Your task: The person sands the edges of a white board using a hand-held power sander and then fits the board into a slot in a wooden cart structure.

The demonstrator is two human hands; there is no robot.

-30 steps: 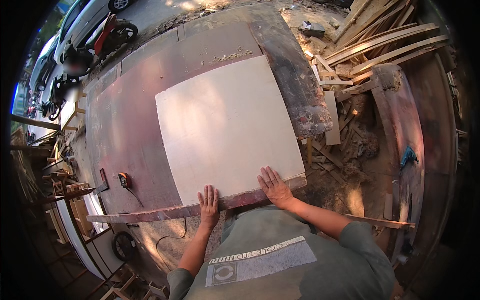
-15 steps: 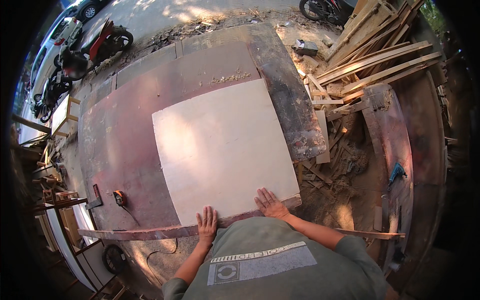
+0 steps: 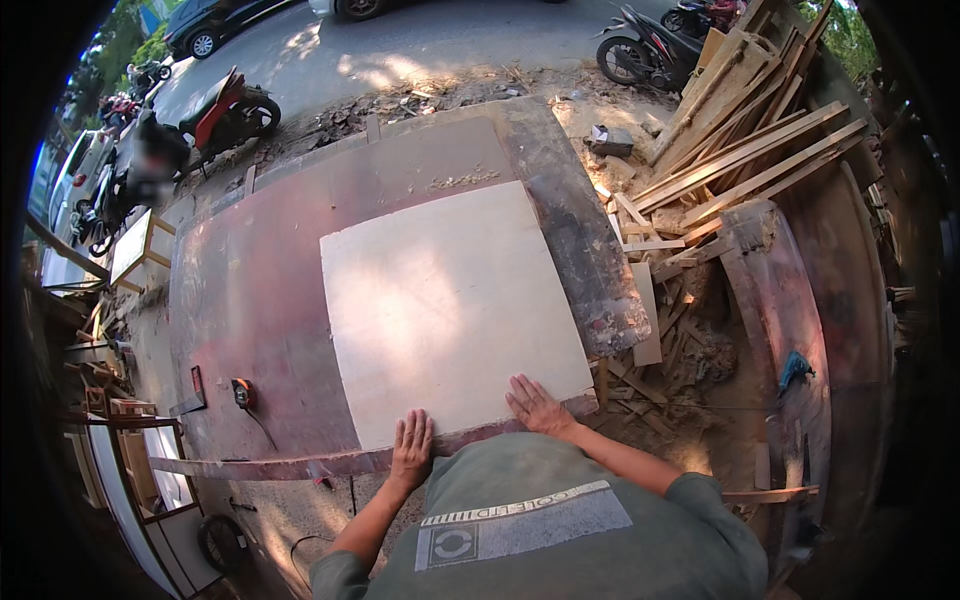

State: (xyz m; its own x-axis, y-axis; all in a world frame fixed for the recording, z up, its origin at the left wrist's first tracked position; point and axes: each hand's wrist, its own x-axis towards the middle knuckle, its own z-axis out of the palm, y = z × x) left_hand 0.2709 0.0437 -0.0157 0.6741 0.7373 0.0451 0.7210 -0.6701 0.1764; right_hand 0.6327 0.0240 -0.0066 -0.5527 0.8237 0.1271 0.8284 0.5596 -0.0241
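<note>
A pale, nearly square plywood panel (image 3: 455, 305) lies flat on the worn reddish workbench (image 3: 255, 320), close to its near right side. My left hand (image 3: 411, 446) rests flat on the panel's near left edge, fingers straight and pointing away from me. Toward the near right corner, my right hand (image 3: 538, 406) is laid flat on the panel with its fingers stretched out. Neither hand grips anything. To the left on the bench sit an orange and black tape measure (image 3: 242, 393) and a dark try square (image 3: 190, 392).
Wood strips and offcuts (image 3: 755, 150) are heaped at the far right. A blue power tool (image 3: 794, 370) lies on a narrow side bench (image 3: 775, 270). Wooden frames (image 3: 140, 470) stand at the left. A red motorcycle (image 3: 225, 115) and a road lie beyond the bench.
The view has tilted up, bringing more road and passing vehicles into sight. Both hands stay flat on the panel, which keeps its place on the bench.
</note>
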